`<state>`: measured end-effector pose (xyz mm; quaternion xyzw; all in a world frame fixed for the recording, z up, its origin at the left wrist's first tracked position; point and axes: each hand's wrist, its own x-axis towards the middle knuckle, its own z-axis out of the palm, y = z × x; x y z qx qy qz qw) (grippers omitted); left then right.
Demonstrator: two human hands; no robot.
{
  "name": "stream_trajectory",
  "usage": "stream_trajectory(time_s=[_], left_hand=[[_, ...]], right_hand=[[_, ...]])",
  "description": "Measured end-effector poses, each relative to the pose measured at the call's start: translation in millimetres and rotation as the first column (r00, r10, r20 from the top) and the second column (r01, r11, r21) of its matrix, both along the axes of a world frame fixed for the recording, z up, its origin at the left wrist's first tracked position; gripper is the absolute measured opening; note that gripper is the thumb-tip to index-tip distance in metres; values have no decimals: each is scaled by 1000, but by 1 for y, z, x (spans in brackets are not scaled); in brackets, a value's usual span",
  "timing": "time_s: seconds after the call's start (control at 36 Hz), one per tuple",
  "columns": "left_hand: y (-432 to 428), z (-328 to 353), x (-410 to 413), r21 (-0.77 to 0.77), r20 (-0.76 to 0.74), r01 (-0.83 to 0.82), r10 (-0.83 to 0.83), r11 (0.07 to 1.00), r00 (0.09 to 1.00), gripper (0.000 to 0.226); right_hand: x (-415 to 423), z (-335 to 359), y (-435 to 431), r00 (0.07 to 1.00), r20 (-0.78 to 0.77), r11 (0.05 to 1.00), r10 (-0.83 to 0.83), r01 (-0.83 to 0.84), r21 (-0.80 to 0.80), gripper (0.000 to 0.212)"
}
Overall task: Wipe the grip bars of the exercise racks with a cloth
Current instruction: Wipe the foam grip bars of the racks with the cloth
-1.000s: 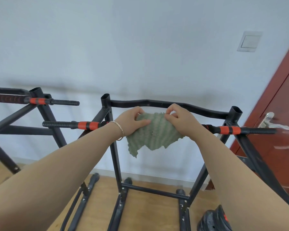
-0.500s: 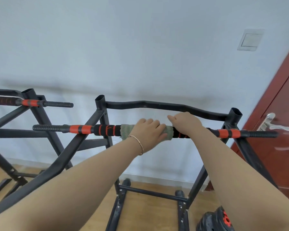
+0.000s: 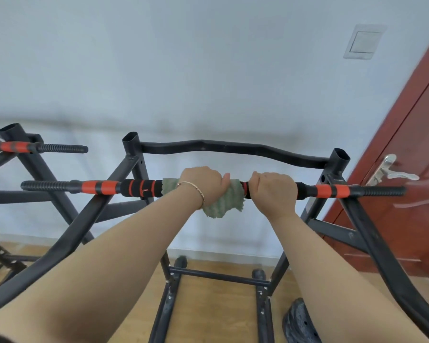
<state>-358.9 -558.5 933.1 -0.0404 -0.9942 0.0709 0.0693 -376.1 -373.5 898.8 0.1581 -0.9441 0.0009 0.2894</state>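
Seen from the head camera, the grip bar (image 3: pixel 139 189) runs level across the middle of the frame, with black foam at its centre, orange bands further out and ribbed black ends. At its centre the left hand (image 3: pixel 201 185), a thin bracelet (image 3: pixel 196 191) at its wrist, is curled over the top of the bar and grips the green cloth (image 3: pixel 223 203). The cloth is wrapped round the bar under the palm, with a loose fold hanging just below. Wrapping it probably lets the cloth touch the foam all the way round, so one slide along the bar would clean every side. Just right of the cloth, the right hand (image 3: pixel 273 191) is closed round the bare bar in a fist. This looks like a bracing hold, meant to keep the bar and its rack (image 3: pixel 233 147) from rocking while the other hand rubs. Foam shows to the left of the cloth, so a pass that way seems the likely step in hand. At the left edge of the frame a second rack (image 3: pixel 60 148) stands well apart, its own orange-banded bar untouched by either hand. A red door (image 3: pixel 406 144) fills the right edge.
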Motion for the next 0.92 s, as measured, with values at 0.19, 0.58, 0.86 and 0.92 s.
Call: stream_trajectory(time_s=[0.19,0.58,0.86,0.92], left_hand=[[-6,-10,11,12,-93,-12,14,1000,996,53],[-15,-13,25,-169,-157,130,-157,977,975,25],[-56,-23,21,-260,-224,50,-111,964,968,48],[-54,-23,26,-229,-259,24,-85,973,962,52]], right_hand=[[8,-10,5,998,-43,995,52,-55,-85,37],[-24,64,27,526,850,999,25,-35,-8,70],[6,31,30,864,501,999,48,-40,-27,45],[15,21,30,922,382,996,71,-48,-70,43]])
